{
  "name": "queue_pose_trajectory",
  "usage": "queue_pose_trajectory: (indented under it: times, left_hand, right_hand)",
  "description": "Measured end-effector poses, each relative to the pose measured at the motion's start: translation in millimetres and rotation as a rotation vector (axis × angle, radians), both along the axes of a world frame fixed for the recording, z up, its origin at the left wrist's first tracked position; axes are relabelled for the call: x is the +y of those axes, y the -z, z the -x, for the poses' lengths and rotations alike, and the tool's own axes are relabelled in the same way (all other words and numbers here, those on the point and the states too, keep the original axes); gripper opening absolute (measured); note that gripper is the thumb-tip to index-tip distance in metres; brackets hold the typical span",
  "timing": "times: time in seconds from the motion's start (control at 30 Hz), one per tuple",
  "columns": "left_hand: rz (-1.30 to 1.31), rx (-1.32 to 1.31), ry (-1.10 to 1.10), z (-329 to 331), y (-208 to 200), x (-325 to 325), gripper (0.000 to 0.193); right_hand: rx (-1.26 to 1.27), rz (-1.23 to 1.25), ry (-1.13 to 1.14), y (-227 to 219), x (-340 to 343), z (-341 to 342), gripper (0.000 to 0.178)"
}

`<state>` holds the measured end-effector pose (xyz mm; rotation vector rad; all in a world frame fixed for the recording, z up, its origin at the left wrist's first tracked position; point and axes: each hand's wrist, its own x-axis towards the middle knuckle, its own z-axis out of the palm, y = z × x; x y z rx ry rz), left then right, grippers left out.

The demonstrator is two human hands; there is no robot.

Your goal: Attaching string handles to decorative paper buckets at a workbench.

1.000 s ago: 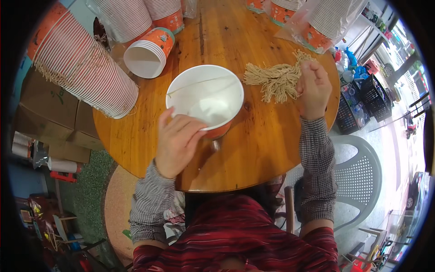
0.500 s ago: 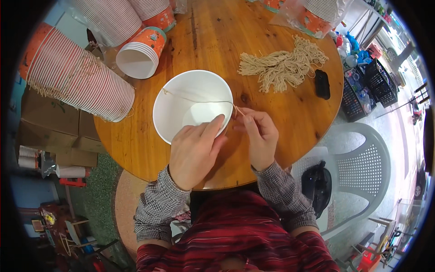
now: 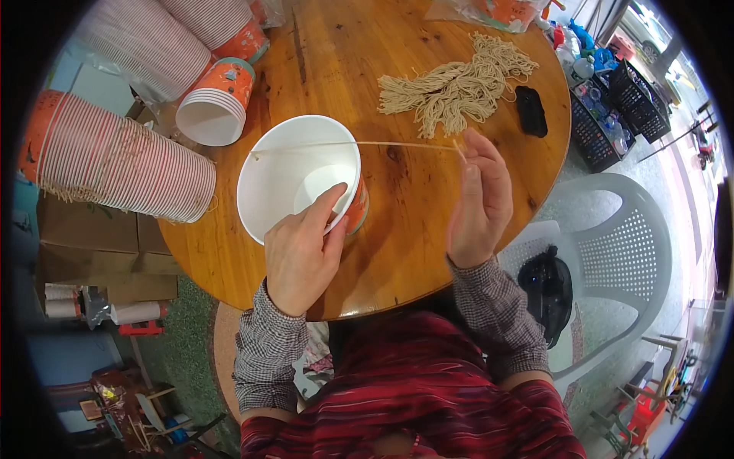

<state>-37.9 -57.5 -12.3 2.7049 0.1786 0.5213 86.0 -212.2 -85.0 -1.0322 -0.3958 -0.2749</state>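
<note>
A large paper bucket (image 3: 264,172), white inside and orange outside, is tilted on the round wooden table with its mouth facing me. My left hand (image 3: 302,256) grips its near right rim, fingers over the edge. From the bucket's left inner wall a tan cord (image 3: 397,143) runs taut across the mouth and past the right rim. Its free end is pinched between the thumb and fingers of my right hand (image 3: 482,195), raised to the right of the bucket. Beyond that hand lies a bundle of tan cords (image 3: 462,84).
Nested bucket stacks stand at left: one draped with cords (image 3: 122,157), a short one (image 3: 222,92) and bagged ones (image 3: 141,46). A black object (image 3: 531,112) lies near the right edge of the wooden table (image 3: 428,252). A grey plastic chair (image 3: 623,260) holds a black bag (image 3: 547,291).
My right hand has moved right and away from me, drawing the cord from slack to taut. In the picture, the bucket and left hand have shifted slightly left.
</note>
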Motion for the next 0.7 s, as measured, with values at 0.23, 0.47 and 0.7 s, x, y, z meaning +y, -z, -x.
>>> queue_pose_trajectory:
  times: [0.23,0.47,0.7]
  left_hand:
    - [0.018,0.020,0.010,-2.4,2.6,1.6,0.032]
    - [0.045,0.014,0.011,-3.0,0.2,1.7,0.030]
    - [0.037,0.026,0.007,-3.6,1.0,0.9,0.030]
  right_hand:
    - [-0.259,0.454,-0.373,13.2,13.8,32.2,0.011]
    - [-0.058,0.408,-0.403,13.5,19.6,39.9,0.008]
    - [0.008,0.308,-0.420,19.6,22.2,41.3,0.009]
